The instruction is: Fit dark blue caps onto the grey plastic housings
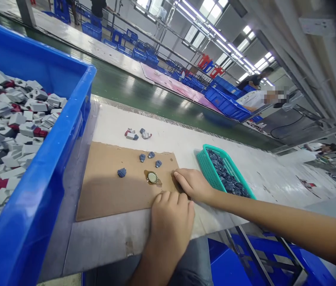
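Observation:
A brown cardboard sheet (105, 198) lies on the pale worktop. My left hand (172, 218) rests over its near edge towards the right, fingers curled and pressed together. At the sheet's right edge, my right hand (194, 184) is curled with the thumb side up. Whatever either hand holds, if anything, is hidden beneath the fingers. A round metal piece with a pale centre (152, 177) sits on a dark stain near both hands. Several small dark blue parts, one of them at the left (121, 172), are scattered on the cardboard.
A large blue bin (75, 99) of grey, white and red parts fills the left. Beside my right hand stands a green basket (209, 174) of dark parts. Small assembled pieces (131, 134) lie behind the cardboard. A green conveyor (120, 83) runs beyond; a person works across it.

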The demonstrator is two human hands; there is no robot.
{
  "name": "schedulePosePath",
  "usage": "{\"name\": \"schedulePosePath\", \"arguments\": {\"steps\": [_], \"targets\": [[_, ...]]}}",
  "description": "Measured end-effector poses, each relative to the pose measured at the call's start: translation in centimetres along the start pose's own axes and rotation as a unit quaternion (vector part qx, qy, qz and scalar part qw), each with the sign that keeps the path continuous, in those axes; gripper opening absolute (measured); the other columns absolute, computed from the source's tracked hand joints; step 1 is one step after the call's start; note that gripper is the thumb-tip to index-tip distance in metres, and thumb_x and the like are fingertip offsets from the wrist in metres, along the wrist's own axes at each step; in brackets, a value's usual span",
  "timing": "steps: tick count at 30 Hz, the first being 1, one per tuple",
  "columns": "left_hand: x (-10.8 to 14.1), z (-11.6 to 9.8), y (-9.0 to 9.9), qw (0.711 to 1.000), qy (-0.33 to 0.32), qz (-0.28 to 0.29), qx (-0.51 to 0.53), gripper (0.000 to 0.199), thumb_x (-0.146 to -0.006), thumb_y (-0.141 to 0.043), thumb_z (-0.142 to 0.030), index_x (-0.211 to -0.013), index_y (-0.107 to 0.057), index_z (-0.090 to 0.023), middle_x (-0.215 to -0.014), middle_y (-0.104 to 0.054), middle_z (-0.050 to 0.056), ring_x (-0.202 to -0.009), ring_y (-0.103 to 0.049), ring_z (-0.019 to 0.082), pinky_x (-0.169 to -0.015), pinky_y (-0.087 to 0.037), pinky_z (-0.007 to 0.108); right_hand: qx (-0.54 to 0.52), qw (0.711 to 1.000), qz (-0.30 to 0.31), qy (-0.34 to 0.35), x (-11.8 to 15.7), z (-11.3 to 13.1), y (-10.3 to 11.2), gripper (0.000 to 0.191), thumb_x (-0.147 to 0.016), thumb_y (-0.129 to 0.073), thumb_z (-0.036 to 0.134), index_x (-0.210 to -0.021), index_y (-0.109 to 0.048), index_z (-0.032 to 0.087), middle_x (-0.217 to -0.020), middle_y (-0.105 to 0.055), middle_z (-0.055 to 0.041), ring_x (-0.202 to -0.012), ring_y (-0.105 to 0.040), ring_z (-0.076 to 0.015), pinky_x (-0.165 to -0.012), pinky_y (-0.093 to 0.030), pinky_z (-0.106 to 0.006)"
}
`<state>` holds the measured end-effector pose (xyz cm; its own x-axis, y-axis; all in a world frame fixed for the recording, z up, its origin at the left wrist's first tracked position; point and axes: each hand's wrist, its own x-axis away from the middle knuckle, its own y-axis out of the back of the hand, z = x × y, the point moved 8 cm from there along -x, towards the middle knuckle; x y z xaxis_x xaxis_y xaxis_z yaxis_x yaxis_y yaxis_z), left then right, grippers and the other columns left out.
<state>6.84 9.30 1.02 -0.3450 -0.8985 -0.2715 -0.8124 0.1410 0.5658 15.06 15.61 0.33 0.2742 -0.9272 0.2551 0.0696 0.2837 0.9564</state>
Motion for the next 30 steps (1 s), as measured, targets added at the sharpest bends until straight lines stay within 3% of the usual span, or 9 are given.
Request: {"name": "schedulePosePath", "arguments": {"steps": [5, 9, 12, 15, 19, 24, 26, 30], "targets": [[0.4, 0.2, 1.1, 0.999, 0.019, -0.048, 0.015, 0.022, -0.086, -0.037, -0.021, -0.090, -0.058, -0.018, -0.078, -0.064, 0.005, -0.075, -0.059, 0.021, -0.067, -0.046, 0.036, -0.116, 0.993, -0.025, -0.020, 0.1, -0.9, 0.6, 0.029, -0.084, -0.033, 0.030, -0.058, -0.038, 0.017, -0.059, -0.041, -0.0010, -0.058, -0.035, -0.0143, -0.062, -0.026, -0.027], [1.4, 0.7, 2.7, 0.986, 0.038, -0.131, 0.096, 0.023, -0.087, -0.039, -0.022, -0.103, -0.054, -0.018, -0.092, -0.063, 0.006, -0.085, -0.059, 0.018, -0.073, -0.048, 0.033, -0.285, 0.958, -0.017, -0.036, 1.1, -0.3, 1.6, 0.028, -0.078, -0.037, 0.029, -0.053, -0.042, 0.016, -0.055, -0.042, -0.0005, -0.055, -0.038, -0.0123, -0.055, -0.028, -0.024], [2.5, -0.4, 3.3, 0.981, 0.004, -0.168, 0.095, 0.030, -0.084, -0.047, -0.025, -0.113, -0.048, -0.019, -0.107, -0.059, 0.009, -0.099, -0.056, 0.021, -0.080, -0.049, 0.036, -0.440, 0.896, 0.003, -0.053, 3.6, 0.9, 1.9, 0.032, -0.079, -0.029, 0.037, -0.060, -0.043, 0.016, -0.054, -0.040, 0.0011, -0.045, -0.035, -0.0099, -0.043, -0.024, -0.022], [3.5, -3.3, 3.4, 0.977, -0.072, -0.185, 0.076, 0.039, -0.079, -0.056, -0.024, -0.117, -0.046, -0.022, -0.116, -0.053, 0.009, -0.108, -0.050, 0.022, -0.087, -0.046, 0.038, -0.573, 0.815, 0.025, -0.077, 6.8, 1.8, 1.3, 0.032, -0.077, -0.031, 0.045, -0.065, -0.041, 0.017, -0.050, -0.031, 0.0046, -0.040, -0.025, -0.0078, -0.038, -0.017, -0.020], [4.2, -7.5, 2.8, 0.966, -0.170, -0.179, 0.071, 0.036, -0.077, -0.058, -0.013, -0.110, -0.051, -0.024, -0.110, -0.056, 0.007, -0.103, -0.052, 0.019, -0.089, -0.045, 0.035, -0.687, 0.715, 0.033, -0.121, 9.9, 1.4, 0.0, 0.029, -0.074, -0.038, 0.047, -0.066, -0.036, 0.018, -0.053, -0.031, 0.0048, -0.042, -0.027, -0.0072, -0.036, -0.018, -0.019], [3.7, -9.1, 1.6, 0.965, -0.195, -0.155, 0.080, 0.034, -0.074, -0.058, -0.006, -0.104, -0.054, -0.022, -0.097, -0.062, 0.004, -0.097, -0.054, 0.016, -0.086, -0.045, 0.032, -0.805, 0.575, 0.071, -0.127, 11.4, 0.8, -1.1, 0.029, -0.077, -0.042, 0.045, -0.067, -0.041, 0.017, -0.048, -0.035, 0.0057, -0.037, -0.024, -0.0058, -0.036, -0.017, -0.018], [3.5, -9.1, 1.3, 0.967, -0.185, -0.152, 0.085, 0.032, -0.073, -0.059, -0.005, -0.100, -0.055, -0.022, -0.094, -0.063, 0.003, -0.095, -0.055, 0.015, -0.086, -0.045, 0.030, -0.823, 0.553, 0.074, -0.107, 11.7, 0.6, -1.1, 0.029, -0.079, -0.041, 0.044, -0.068, -0.043, 0.017, -0.047, -0.037, 0.0056, -0.035, -0.026, -0.0059, -0.036, -0.019, -0.018], [3.1, -8.1, 0.7, 0.975, -0.117, -0.146, 0.116, 0.029, -0.072, -0.056, -0.004, -0.094, -0.056, -0.023, -0.095, -0.062, 0.002, -0.094, -0.057, 0.014, -0.083, -0.047, 0.027, -0.824, 0.559, 0.068, -0.065, 11.9, 0.0, -1.2, 0.031, -0.080, -0.043, 0.045, -0.073, -0.049, 0.016, -0.053, -0.043, 0.0044, -0.037, -0.033, -0.0053, -0.039, -0.025, -0.018]]}}
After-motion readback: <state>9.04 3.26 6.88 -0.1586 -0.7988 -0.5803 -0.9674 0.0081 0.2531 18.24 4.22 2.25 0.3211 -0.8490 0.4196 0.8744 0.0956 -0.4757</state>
